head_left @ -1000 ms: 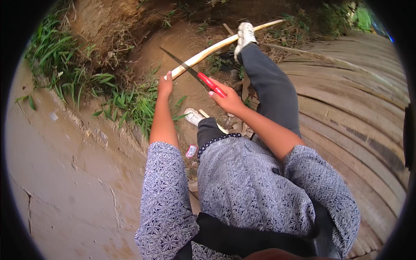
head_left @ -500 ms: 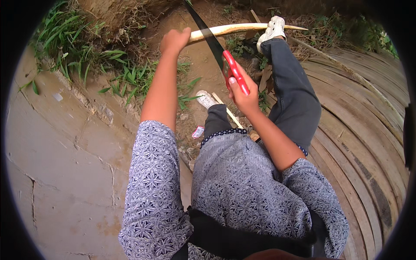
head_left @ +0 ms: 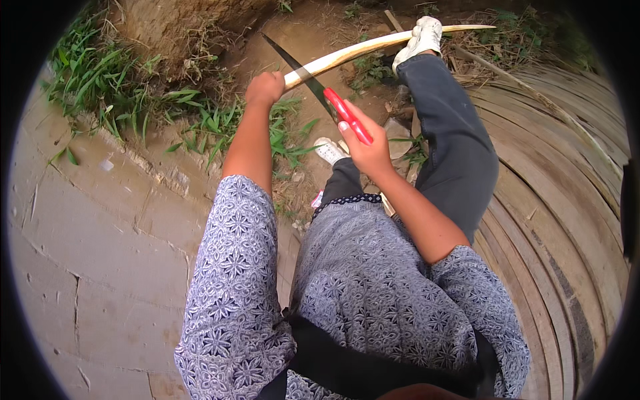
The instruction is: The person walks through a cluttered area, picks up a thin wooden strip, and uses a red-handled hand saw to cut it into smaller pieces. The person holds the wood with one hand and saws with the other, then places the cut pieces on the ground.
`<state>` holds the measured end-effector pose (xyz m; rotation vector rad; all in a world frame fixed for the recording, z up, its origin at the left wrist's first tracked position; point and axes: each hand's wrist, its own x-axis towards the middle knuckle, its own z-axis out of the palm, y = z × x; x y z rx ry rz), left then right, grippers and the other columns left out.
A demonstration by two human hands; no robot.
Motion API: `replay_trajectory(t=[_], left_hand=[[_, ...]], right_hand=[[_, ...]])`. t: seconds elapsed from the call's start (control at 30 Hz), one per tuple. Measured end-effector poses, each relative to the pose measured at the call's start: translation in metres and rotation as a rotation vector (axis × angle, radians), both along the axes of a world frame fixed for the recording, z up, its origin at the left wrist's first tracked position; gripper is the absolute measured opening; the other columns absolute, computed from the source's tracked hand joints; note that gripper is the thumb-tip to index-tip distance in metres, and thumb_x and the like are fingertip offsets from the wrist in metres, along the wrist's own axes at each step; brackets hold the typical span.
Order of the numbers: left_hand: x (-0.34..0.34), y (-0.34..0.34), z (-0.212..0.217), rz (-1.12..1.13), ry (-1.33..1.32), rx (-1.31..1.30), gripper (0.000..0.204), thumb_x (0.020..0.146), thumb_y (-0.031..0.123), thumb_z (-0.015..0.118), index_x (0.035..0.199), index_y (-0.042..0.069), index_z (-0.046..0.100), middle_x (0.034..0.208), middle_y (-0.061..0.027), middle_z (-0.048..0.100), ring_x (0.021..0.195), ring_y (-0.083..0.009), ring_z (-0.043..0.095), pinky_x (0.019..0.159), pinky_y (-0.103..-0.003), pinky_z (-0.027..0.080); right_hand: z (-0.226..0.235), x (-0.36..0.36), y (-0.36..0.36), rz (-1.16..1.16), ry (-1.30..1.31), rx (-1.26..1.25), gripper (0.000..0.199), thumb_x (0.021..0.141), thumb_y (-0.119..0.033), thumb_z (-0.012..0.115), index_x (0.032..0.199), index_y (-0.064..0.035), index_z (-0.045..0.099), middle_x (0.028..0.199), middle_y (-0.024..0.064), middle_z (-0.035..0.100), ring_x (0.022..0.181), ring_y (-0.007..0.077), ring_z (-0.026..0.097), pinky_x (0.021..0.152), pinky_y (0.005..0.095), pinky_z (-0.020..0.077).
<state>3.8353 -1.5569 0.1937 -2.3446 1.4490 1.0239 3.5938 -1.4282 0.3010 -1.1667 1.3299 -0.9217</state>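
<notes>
My left hand (head_left: 265, 88) is closed around the near left end of a long, pale, curved wooden stick (head_left: 363, 49). In my right hand (head_left: 371, 148) is a hand saw (head_left: 348, 116) with a red handle, fingers wrapped round its grip. The dark blade slants up and left, crossing the stick a little right of my left hand. Whether its teeth bite into the wood is too small to tell. Farther right, my white shoe (head_left: 421, 41) is set against the stick, whose thin tip points out beyond it.
Stacked wooden boards (head_left: 553, 180) fill the right side. A grey slab surface (head_left: 120, 247) with cracks lies at left, edged by green grass (head_left: 100, 73). A thin pole (head_left: 540, 107) leans over the boards. My other white shoe (head_left: 329, 151) stands on bare soil.
The saw has been drawn back toward me along its stroke, its tip now nearer the stick. My left hand and the stick's near end sit slightly lower in view.
</notes>
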Motion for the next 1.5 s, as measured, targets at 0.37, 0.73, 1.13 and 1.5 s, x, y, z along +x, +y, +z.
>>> replay_trajectory(t=[0.37,0.73,1.13,1.5], left_hand=[[0.022,-0.008,-0.044,0.003,0.091,0.015,0.061,0.092,0.041,0.033,0.101,-0.006,0.071,0.093,-0.0265,0.071,0.092,-0.0382,0.069,0.090,-0.046,0.049],[0.036,-0.006,-0.039,0.043,0.172,0.158,0.060,0.097,0.040,0.033,0.107,-0.006,0.070,0.091,-0.0244,0.072,0.086,-0.0347,0.071,0.089,-0.046,0.052],[0.051,-0.017,-0.070,0.192,0.352,0.051,0.058,0.096,0.038,0.032,0.104,-0.004,0.071,0.110,-0.0266,0.068,0.089,-0.0335,0.070,0.083,-0.046,0.053],[0.046,-0.021,-0.080,0.328,0.528,-0.123,0.060,0.097,0.038,0.027,0.098,0.002,0.075,0.102,-0.0208,0.070,0.091,-0.0330,0.064,0.086,-0.045,0.047]], right_hand=[[-0.013,0.014,0.003,0.081,0.074,0.036,0.050,0.095,-0.018,0.066,0.140,0.0004,0.054,0.113,0.0203,0.071,0.099,0.0154,0.068,0.086,0.0302,0.0512],[-0.013,0.022,0.007,0.121,0.062,0.049,0.049,0.097,-0.011,0.064,0.143,-0.0003,0.051,0.120,0.0144,0.068,0.104,0.0125,0.063,0.090,0.0269,0.0486],[0.019,-0.027,0.045,0.145,0.178,0.170,0.050,0.096,-0.013,0.065,0.143,-0.0021,0.052,0.120,0.0175,0.069,0.108,0.0158,0.065,0.094,0.0289,0.0479],[0.047,-0.030,0.017,0.024,0.069,0.075,0.049,0.097,-0.011,0.065,0.143,0.0012,0.052,0.121,0.0138,0.069,0.106,0.0119,0.063,0.092,0.0263,0.0478]])
